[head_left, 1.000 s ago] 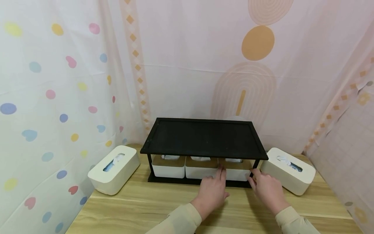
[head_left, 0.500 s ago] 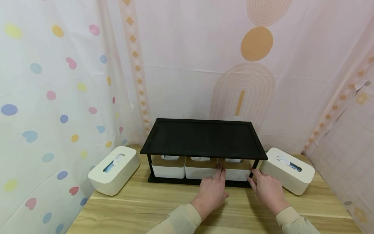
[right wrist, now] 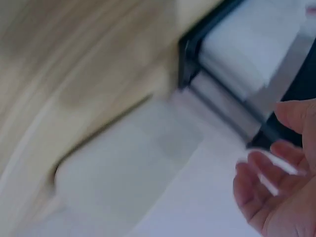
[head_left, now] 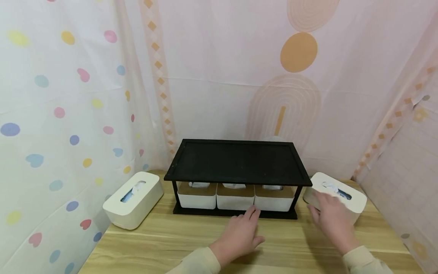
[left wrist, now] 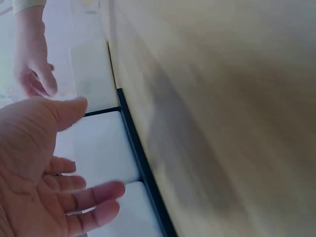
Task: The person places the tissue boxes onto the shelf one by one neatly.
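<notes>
A black two-tier shelf (head_left: 236, 160) holds three white tissue boxes with wood-coloured lids: a left one (head_left: 197, 201), a middle one (head_left: 232, 202) and a right one (head_left: 273, 204), side by side on the lower tier. My left hand (head_left: 239, 235) is in front of the shelf, its fingertips overlapping the bottom edge near the seam of the middle and right boxes. In the left wrist view, that hand (left wrist: 34, 168) has spread, lightly bent fingers. My blurred right hand (head_left: 333, 220) overlaps the all-white tissue box (head_left: 357, 203) right of the shelf, holding nothing, fingers loosely bent.
Left of the shelf stands another all-white tissue box (head_left: 118, 207), angled on the wooden table (head_left: 154, 243). Patterned curtains (head_left: 212, 76) hang close behind and along both sides.
My right hand has left the shelf's right front post and moved right to the white tissue box. My left hand has drawn back slightly toward me from the boxes' fronts.
</notes>
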`<state>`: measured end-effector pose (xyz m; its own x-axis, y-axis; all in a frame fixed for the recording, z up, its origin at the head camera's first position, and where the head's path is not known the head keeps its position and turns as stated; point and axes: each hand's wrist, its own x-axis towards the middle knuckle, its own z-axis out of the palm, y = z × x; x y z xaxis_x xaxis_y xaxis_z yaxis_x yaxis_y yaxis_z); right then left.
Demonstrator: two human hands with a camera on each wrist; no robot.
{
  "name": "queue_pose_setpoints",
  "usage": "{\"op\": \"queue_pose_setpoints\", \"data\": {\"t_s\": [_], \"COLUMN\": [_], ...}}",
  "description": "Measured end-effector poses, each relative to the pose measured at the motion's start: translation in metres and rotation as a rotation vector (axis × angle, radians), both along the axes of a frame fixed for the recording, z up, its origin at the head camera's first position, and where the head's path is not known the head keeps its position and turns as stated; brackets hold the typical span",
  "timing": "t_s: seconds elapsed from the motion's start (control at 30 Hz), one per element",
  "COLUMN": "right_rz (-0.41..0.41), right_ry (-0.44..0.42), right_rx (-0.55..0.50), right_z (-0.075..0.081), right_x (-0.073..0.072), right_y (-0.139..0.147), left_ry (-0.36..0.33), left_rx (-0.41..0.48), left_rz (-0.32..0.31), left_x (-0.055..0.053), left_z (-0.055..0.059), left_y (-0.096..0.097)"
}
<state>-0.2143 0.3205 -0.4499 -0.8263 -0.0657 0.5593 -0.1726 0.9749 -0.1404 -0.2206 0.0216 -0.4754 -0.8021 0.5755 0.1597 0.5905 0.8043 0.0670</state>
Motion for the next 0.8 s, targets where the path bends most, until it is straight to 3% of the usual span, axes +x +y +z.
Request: {"op": "queue_pose_setpoints", "data": {"t_s": [0.07,0.2,0.3,0.37,0.57,0.8], "right_rz": [-0.057,-0.185,-0.198,-0.182,-0.164,-0.112], "right_ry": [-0.016,-0.238,-0.387,-0.439,-0.509,-0.5], "right_rx": [-0.021,-0.103,-0.109,-0.096,-0.095,-0.042], "right_z": [0.006,0.016,0.017,0.015,0.01,0.009], "right_x": [0.0,0.005,0.008,0.009,0.012,0.008], "right_y": [0.022,0.064,0.084,0.091,0.1,0.103], "left_ry": [-0.09,-0.163,-0.184,-0.198,-0.237,-0.27], "left_rx": [0.051,0.097,0.101,0.097,0.095,0.102], "left_rz": [-0.022,-0.052,-0.065,-0.073,-0.117,-0.117], "left_x": [0.004,0.013,0.017,0.019,0.019,0.02], "left_z": [0.0,0.002,0.001,-0.001,-0.007,-0.006], "left_y": [-0.01,-0.025,-0.033,-0.037,-0.043,-0.047]}}
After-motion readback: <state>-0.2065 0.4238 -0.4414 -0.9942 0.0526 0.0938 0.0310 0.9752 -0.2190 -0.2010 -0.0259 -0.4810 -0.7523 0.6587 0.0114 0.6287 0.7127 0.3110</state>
